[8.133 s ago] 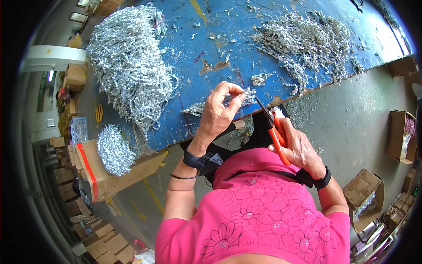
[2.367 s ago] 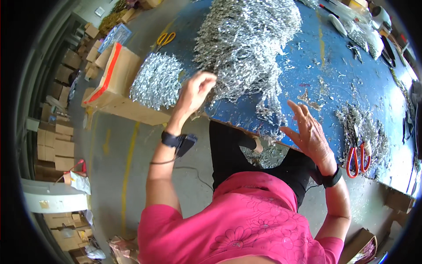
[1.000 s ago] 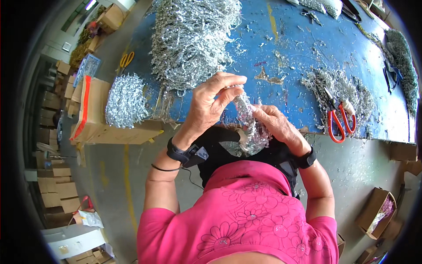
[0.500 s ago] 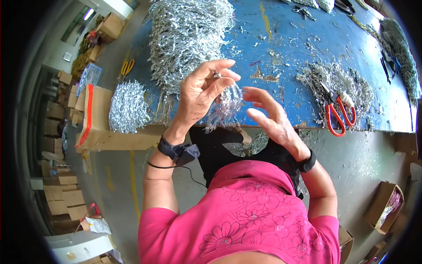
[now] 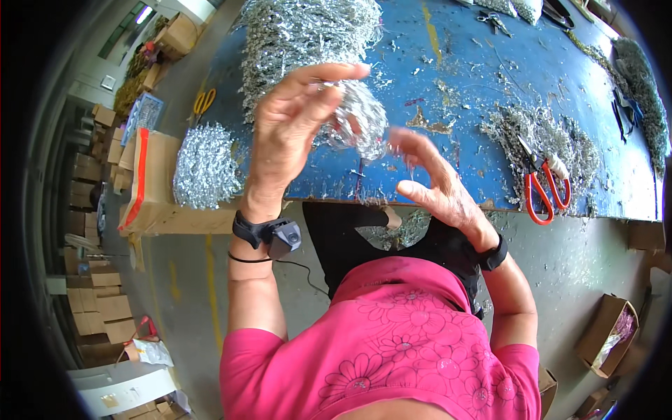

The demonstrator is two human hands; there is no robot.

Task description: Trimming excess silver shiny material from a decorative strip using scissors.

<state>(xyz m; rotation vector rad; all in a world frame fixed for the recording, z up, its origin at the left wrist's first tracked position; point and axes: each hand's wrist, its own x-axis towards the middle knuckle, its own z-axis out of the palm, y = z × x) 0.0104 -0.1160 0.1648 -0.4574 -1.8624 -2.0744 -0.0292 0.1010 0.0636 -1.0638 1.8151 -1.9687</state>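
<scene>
Above the front edge of the blue table, my left hand holds a loose bunch of silver tinsel between thumb and fingers. The bunch hangs out to the right of the hand and is smeared by motion. My right hand is just right of the bunch, its thumb and fingers apart, with nothing visible gripped in it. Its fingertips are blurred. A big heap of silver tinsel lies behind my left hand. A smaller tinsel bundle is at the table's left front corner.
Red-handled scissors lie on silver scraps at the right front edge. Yellow-handled scissors are behind the small bundle. A cardboard box adjoins the table's left side. Pliers lie far back on the blue table.
My left hand has moved left and slightly up, and the tinsel bunch has swung up with it. The fingers of my left hand look wider apart. My right hand has barely moved.
</scene>
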